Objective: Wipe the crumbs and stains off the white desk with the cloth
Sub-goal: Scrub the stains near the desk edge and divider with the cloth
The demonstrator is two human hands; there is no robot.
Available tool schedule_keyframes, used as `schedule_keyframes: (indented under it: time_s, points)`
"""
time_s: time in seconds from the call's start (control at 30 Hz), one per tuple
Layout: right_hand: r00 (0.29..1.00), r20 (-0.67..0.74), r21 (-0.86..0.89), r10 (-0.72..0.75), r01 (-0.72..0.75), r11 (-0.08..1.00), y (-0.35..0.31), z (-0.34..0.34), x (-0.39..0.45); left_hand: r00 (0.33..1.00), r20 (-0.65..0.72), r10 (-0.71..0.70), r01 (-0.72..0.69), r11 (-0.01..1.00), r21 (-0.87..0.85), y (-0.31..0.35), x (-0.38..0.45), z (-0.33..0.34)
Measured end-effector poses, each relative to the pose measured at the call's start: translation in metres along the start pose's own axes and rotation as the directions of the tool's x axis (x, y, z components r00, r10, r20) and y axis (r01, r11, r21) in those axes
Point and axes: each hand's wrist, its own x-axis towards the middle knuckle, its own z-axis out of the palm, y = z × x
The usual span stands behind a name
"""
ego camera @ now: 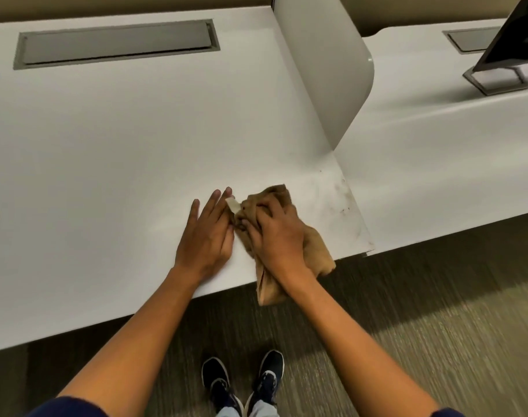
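Observation:
A brown cloth [316,251] lies bunched near the front right corner of the white desk [121,145], one end hanging over the front edge. My right hand [274,233] presses down on it, fingers curled into the fabric. My left hand [208,236] rests flat on the desk just left of the cloth, fingers together and touching its white tag. Dark smudges and specks [342,200] mark the desk to the right of the cloth, close to the seam with the neighbouring desk.
A white divider panel [325,70] stands upright at the desk's right side. A grey cable hatch [115,43] is set into the far part of the desk. A monitor on a metal stand [497,76] is on the neighbouring desk. Carpet and my dark shoes [244,383] are below.

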Motion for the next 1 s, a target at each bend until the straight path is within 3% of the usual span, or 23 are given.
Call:
schedule_keyframes:
  time_s: [0.2,0.43,0.73,1.0]
  points:
    - [0.987,0.148,0.027,-0.061,0.057,0.998,-0.005,-0.014,-0.037,1.000,-0.026,-0.004,0.002,0.995,-0.095,-0.002,-0.003,-0.002]
    - [0.994,0.095,-0.126,-0.063,0.074,0.989,0.032,-0.031,-0.075,0.999,-0.010,-0.033,0.032,0.998,-0.051,0.002,-0.002,-0.005]
    - [0.996,0.034,-0.192,0.087,-0.079,0.978,0.061,-0.038,-0.052,1.000,-0.019,-0.024,0.024,1.000,-0.011,0.003,-0.001,-0.005]
    - [0.929,0.027,-0.246,0.369,-0.352,0.903,0.081,-0.031,-0.002,1.000,-0.015,-0.018,0.018,1.000,-0.003,0.002,-0.002,-0.006]
